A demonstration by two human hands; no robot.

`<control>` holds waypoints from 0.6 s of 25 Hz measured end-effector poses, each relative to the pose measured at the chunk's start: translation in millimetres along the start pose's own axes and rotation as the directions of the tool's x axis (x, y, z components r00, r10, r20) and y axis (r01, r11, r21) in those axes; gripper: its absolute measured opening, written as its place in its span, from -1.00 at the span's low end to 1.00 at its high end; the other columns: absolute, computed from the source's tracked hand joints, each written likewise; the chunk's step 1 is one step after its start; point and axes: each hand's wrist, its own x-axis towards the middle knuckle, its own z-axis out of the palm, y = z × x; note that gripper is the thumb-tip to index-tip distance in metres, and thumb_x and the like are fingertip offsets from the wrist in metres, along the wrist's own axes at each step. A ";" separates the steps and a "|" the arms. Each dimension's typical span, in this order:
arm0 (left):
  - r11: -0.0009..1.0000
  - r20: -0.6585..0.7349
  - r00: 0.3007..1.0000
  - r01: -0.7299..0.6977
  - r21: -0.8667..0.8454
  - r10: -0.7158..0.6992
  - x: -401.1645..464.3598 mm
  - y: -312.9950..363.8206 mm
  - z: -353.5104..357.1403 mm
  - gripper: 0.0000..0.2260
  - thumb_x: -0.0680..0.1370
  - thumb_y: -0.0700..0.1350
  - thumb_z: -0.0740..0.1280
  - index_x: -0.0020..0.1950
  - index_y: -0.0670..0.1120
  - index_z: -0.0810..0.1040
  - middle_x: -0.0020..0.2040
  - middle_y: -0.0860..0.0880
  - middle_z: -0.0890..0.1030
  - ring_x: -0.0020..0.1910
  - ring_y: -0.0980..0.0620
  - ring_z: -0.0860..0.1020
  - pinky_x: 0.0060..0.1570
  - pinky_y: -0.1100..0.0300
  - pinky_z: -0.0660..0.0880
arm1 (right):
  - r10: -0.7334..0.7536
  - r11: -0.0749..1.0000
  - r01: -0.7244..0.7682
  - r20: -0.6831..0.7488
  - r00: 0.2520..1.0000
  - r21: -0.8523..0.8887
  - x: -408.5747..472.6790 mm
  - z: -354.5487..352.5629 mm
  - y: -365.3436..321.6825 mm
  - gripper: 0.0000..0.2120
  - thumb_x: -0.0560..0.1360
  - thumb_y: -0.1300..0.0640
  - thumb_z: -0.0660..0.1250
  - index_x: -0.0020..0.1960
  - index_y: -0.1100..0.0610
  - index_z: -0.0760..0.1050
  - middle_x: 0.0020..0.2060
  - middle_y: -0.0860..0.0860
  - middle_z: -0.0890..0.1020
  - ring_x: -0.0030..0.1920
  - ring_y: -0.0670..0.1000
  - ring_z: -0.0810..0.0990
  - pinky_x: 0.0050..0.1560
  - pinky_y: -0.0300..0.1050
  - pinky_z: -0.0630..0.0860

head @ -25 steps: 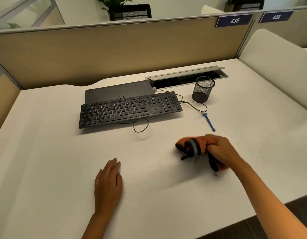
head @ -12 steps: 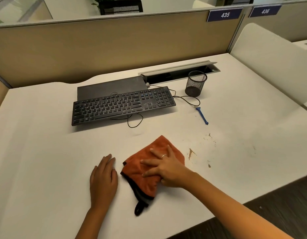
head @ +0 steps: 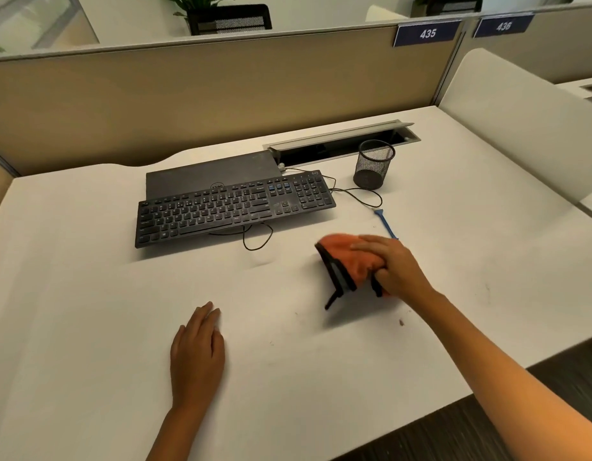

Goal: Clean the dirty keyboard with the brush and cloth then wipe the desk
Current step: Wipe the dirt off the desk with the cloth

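My right hand [head: 396, 266] grips a bunched orange cloth [head: 346, 257] with a black edge and presses it on the white desk [head: 88, 277], right of centre. My left hand [head: 196, 354] lies flat on the desk near the front, fingers straight, holding nothing. The black keyboard [head: 231, 207] sits farther back, its cable looping in front of it. A thin blue brush [head: 386, 224] lies on the desk just behind my right hand. A few small dark specks [head: 401, 322] mark the desk near the cloth.
A black mesh pen cup [head: 373, 164] stands right of the keyboard. Behind it an open cable tray [head: 341, 141] is set into the desk. A dark flat panel [head: 208, 174] lies behind the keyboard. Beige partitions [head: 221, 94] close the back; a white divider [head: 521, 128] stands on the right.
My right hand has bunched the cloth up and swept it rightwards and away from me, over the stained spot. The brown stains seen earlier are mostly gone. My left hand has stayed put.
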 end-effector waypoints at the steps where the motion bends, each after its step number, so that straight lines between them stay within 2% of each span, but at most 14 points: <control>1: 1.000 0.003 1.000 0.002 0.001 -0.002 -0.1 -0.1 0.1 -0.59 0.54 -0.14 0.09 0.30 -0.17 0.57 0.38 -0.06 0.50 0.37 -0.07 0.44 0.38 -0.11 0.28 | -0.030 1.000 0.030 -0.044 0.999 0.007 12.3 -0.5 -3.9 -0.38 0.15 0.31 0.13 0.15 0.03 0.60 0.21 0.04 0.58 0.17 0.09 0.53 0.19 -0.20 0.35; 3: 1.000 0.007 1.000 0.006 0.002 -0.006 -0.9 -1.0 0.3 -0.58 0.55 -0.12 0.07 0.30 -0.17 0.56 0.38 -0.05 0.50 0.38 -0.06 0.43 0.38 -0.10 0.27 | -0.093 0.996 0.092 -0.048 0.995 -0.017 39.5 2.7 -13.9 -0.41 0.20 0.31 0.14 0.17 0.04 0.59 0.23 0.05 0.56 0.19 0.12 0.51 0.20 -0.12 0.37; 6: 1.000 -0.005 1.000 0.000 0.011 0.000 -1.2 -1.9 0.1 -0.52 0.56 -0.05 0.00 0.30 -0.16 0.57 0.38 -0.04 0.50 0.38 -0.05 0.43 0.37 -0.08 0.28 | -0.098 0.974 0.124 0.141 0.985 -0.192 75.8 16.1 -14.5 -0.46 0.36 0.30 0.22 0.29 -0.06 0.49 0.36 0.06 0.44 0.33 0.18 0.39 0.32 0.09 0.33; 9: 1.000 -0.011 1.000 0.001 0.009 -0.001 -0.1 -2.8 0.4 -0.50 0.56 -0.02 -0.03 0.29 -0.16 0.57 0.37 -0.04 0.51 0.36 -0.05 0.44 0.37 -0.09 0.29 | 0.183 0.934 -0.057 0.339 0.923 -0.352 87.3 30.5 5.8 -0.38 0.47 0.21 0.19 0.43 -0.27 0.20 0.50 0.04 0.16 0.48 0.23 0.08 0.43 0.27 0.02; 11: 1.000 -0.013 1.000 0.002 0.004 -0.002 0.2 -2.5 1.2 -0.51 0.56 -0.02 -0.02 0.28 -0.16 0.57 0.37 -0.03 0.51 0.35 -0.03 0.44 0.36 -0.10 0.30 | 0.313 0.915 -0.179 0.355 0.881 -0.361 83.6 33.3 17.2 -0.40 0.51 0.14 0.17 0.44 -0.31 0.13 0.52 0.08 0.07 0.50 0.27 -0.04 0.43 0.31 -0.10; 15: 1.000 -0.021 1.000 0.001 0.006 -0.001 -0.4 -1.2 1.1 -0.52 0.56 -0.03 -0.01 0.28 -0.16 0.57 0.37 -0.04 0.52 0.34 -0.03 0.44 0.35 -0.11 0.31 | 0.368 0.906 -0.257 0.322 0.872 -0.336 68.1 33.0 23.4 -0.46 0.53 0.17 0.16 0.42 -0.25 0.24 0.50 0.17 0.09 0.48 0.31 0.03 0.46 0.25 0.00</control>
